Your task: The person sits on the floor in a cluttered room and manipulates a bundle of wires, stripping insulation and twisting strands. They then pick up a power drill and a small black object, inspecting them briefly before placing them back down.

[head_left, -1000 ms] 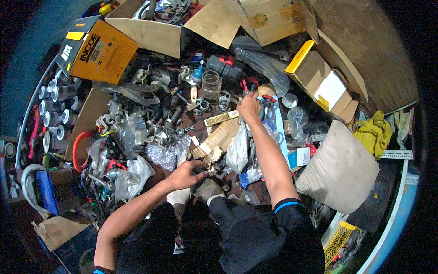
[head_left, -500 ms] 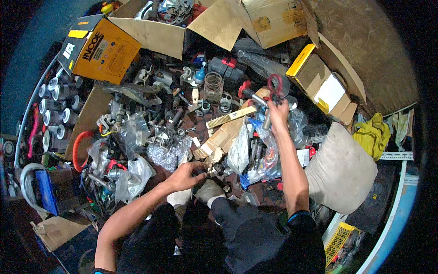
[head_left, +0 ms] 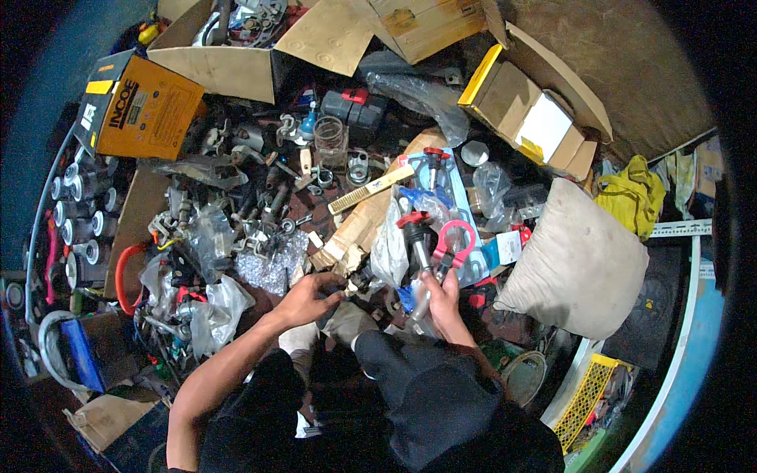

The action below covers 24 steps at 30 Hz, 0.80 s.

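Observation:
In my right hand (head_left: 443, 304) I grip a metal rod with a black upper part and a red cap (head_left: 417, 230), along with a pink ring-headed piece (head_left: 456, 243). Both stick up and away from my closed fingers. My left hand (head_left: 312, 299) is over my feet, thumb and fingers apart, beside small pale metal fittings (head_left: 351, 290); nothing shows between its fingers. Just beyond lies a crumpled whitish plastic bag (head_left: 389, 248). Another red-capped part (head_left: 434, 163) lies on a light blue sheet (head_left: 467, 209) farther off.
A cream comb-like strip (head_left: 371, 190) lies on brown cardboard (head_left: 359, 230). Loose metal parts and bubble wrap (head_left: 273, 264) spread leftward, near an orange ring (head_left: 126, 277). Behind are a glass jar (head_left: 330, 142) and an orange carton (head_left: 150, 106). A pale cushion (head_left: 582, 264) sits at the right.
My right hand has come back toward my body, carrying the red-capped rod and pink ring piece. My left hand stays beside the small fittings. The view has shifted a little.

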Available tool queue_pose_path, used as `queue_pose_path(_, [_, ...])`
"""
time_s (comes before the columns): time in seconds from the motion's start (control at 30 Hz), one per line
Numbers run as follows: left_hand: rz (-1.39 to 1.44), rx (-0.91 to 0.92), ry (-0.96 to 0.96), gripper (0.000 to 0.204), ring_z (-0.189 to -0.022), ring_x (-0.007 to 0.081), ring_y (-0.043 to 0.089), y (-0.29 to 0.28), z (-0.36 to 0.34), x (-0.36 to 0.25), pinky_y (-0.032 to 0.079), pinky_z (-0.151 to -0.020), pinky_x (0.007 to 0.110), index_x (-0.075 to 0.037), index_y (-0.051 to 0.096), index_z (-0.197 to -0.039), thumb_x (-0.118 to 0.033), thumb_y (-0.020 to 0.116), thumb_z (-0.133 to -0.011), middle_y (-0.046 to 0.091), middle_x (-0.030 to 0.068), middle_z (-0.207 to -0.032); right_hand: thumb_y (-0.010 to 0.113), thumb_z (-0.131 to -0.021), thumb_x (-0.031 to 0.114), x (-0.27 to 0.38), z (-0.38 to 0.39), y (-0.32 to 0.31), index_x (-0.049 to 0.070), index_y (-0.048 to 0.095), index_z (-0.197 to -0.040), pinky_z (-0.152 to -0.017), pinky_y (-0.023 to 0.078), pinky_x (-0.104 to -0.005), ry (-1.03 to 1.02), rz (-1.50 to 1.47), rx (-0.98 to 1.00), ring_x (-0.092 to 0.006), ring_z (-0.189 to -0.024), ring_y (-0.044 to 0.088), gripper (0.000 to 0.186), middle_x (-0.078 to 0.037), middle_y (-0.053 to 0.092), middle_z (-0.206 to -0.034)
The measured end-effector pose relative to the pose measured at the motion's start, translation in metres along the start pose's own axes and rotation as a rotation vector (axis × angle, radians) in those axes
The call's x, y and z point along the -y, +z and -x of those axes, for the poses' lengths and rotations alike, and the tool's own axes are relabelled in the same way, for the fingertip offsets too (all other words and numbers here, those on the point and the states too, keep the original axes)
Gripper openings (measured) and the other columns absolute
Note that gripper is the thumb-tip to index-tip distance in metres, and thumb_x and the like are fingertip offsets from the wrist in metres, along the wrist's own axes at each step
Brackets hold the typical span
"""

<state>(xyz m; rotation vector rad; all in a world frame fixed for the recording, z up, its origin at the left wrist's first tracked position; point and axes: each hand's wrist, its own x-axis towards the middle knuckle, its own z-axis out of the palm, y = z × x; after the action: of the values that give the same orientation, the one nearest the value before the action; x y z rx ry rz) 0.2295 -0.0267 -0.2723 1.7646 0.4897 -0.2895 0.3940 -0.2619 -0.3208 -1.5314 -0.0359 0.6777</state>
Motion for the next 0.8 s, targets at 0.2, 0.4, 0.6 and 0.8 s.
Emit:
queue_pose_path(0.2, [-0.011,0.025,0.023,0.036,-0.098,0.0232,0.062,-0.001,0.0,0.013,0.048,-0.087,0.035,0.004,0.059,-0.113,-0.021,0.063,-0.088,0.065,0.0181,-0.108,0.065,-0.086,0.018,-0.038,-0.034,-0.059,-0.005,0.045,-0.113,-0.077,0.044,-0.0437,-0.387,0.852,-0.361,-0.0356,-0.085,0.059,0.04,-0.022,0.06,-0.096])
queue_pose_path(0.4, [-0.05,0.026,-0.014,0.036,-0.094,0.022,0.062,-0.006,0.001,0.013,0.049,-0.085,0.036,0.003,0.058,-0.115,-0.021,0.063,-0.088,0.065,0.017,-0.107,0.06,-0.087,0.02,-0.01,-0.026,-0.053,-0.005,0.039,-0.123,-0.077,0.044,-0.0484,-0.196,1.052,-0.402,-0.0459,-0.088,0.06,0.048,-0.027,0.063,-0.093])
queue_pose_path(0.6, [-0.003,-0.03,0.05,0.032,-0.095,0.0272,0.064,0.0,-0.001,0.023,0.048,-0.085,0.036,0.003,0.061,-0.108,-0.02,0.063,-0.085,0.066,0.0196,-0.101,0.061,-0.085,0.026,-0.025,-0.016,-0.042,-0.006,0.04,-0.122,-0.076,0.045,-0.0503,-0.15,1.152,-0.414,-0.046,-0.083,0.06,0.054,-0.028,0.064,-0.087])
queue_pose_path(0.8, [-0.007,-0.02,0.078,0.033,-0.097,0.0287,0.063,0.003,-0.003,0.019,0.048,-0.086,0.037,0.003,0.062,-0.108,-0.021,0.063,-0.086,0.065,0.0203,-0.103,0.064,-0.087,0.016,-0.022,-0.054,-0.003,-0.006,0.039,-0.105,-0.05,0.05,-0.043,0.0,0.375,-0.327,-0.0325,-0.057,0.063,0.038,-0.02,0.059,-0.077])
